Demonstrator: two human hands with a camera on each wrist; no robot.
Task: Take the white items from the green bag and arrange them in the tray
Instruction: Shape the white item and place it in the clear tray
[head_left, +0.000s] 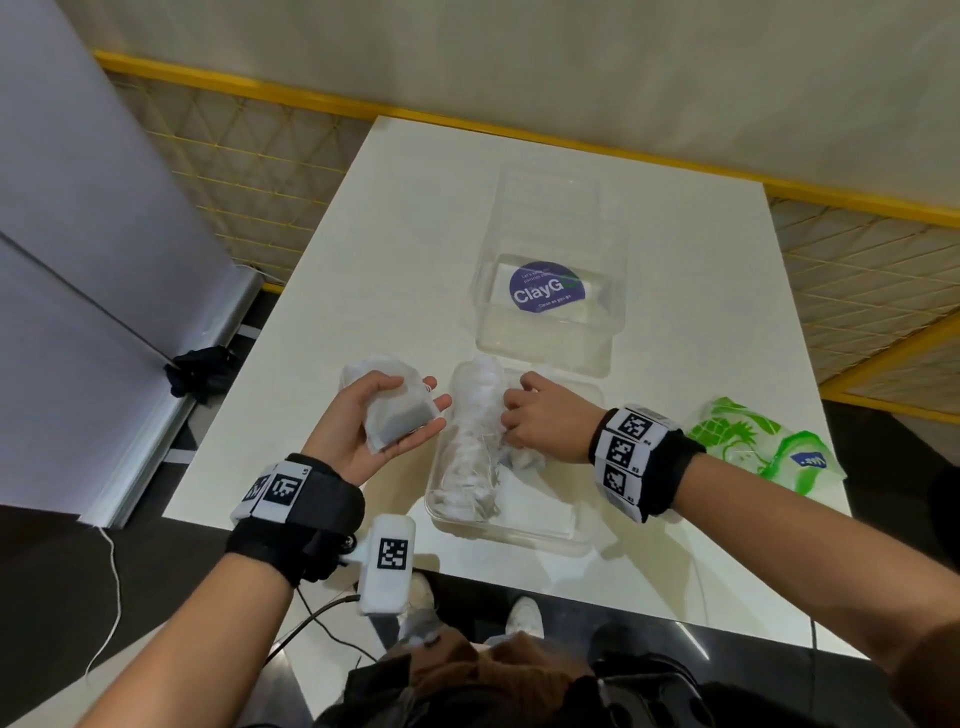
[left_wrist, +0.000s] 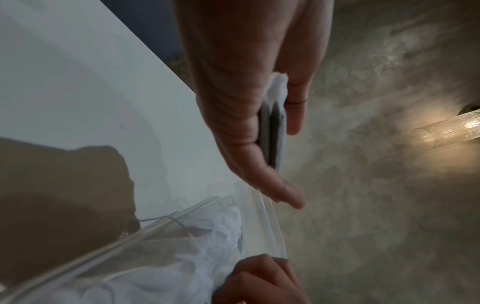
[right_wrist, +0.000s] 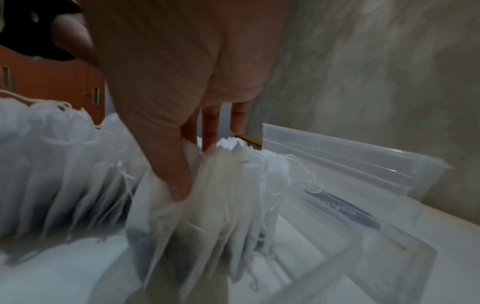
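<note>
The right hand (head_left: 540, 421) is pinching white sachets (right_wrist: 207, 195) upright in the tray (head_left: 545, 530); the left hand (head_left: 384, 431), just beside it toward the table's left edge, is cupping more.

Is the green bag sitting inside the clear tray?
No, the green bag lies flat on the white table, to the right of the clear tray and apart from it.

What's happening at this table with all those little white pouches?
A person is packing white pouches into a clear tray on the table. The left hand holds a few pouches beside the tray. The right hand is inside the tray, pinching a bunch next to a row already standing there. The green bag lies flat to the right, and the tray's clear lid sits behind.
</note>
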